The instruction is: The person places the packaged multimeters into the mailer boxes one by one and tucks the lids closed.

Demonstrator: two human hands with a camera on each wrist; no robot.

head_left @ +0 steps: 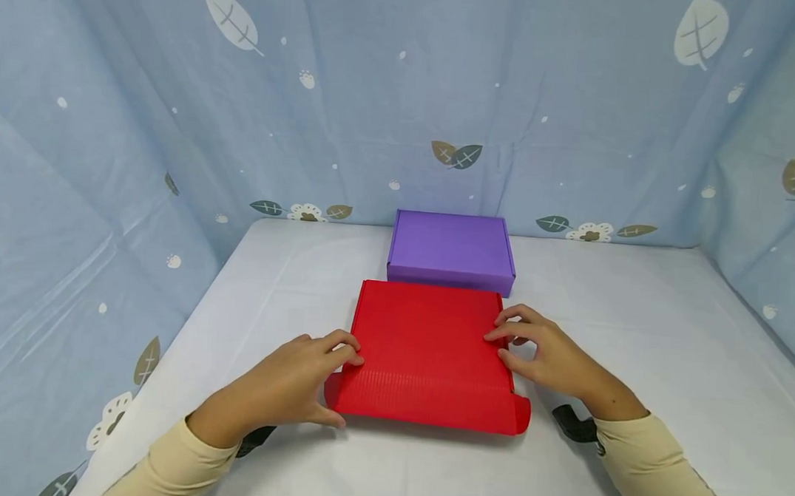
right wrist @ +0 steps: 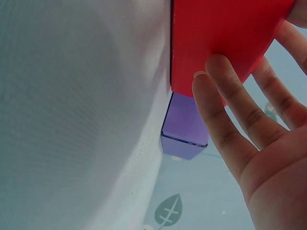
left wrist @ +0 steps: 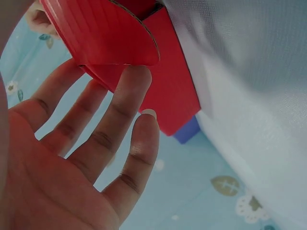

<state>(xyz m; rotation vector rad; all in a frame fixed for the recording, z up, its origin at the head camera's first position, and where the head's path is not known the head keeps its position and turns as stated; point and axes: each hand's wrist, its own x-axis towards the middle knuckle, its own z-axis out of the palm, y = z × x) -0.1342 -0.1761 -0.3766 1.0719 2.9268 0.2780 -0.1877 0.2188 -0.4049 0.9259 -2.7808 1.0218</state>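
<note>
A red cardboard box [head_left: 427, 331] lies on the white-covered table, its lid down and its front flap [head_left: 424, 404] sticking out toward me. Small rounded ears stand at both ends of that flap; the left ear [left wrist: 110, 38] shows large in the left wrist view. My left hand [head_left: 295, 380] is at the box's left edge, fingers loosely bent, fingertips at the lid edge and ear. On the opposite side, my right hand [head_left: 539, 350] has its spread fingers at the right edge, two fingertips against the side wall [right wrist: 206, 62]. Neither hand wraps round the box.
Right behind the red box sits a closed purple box [head_left: 451, 243]. Blue curtains [head_left: 404, 100] with leaf prints hang at the back and both sides of the white table [head_left: 634, 310]. Dark straps [head_left: 573, 423] show beneath the wrists.
</note>
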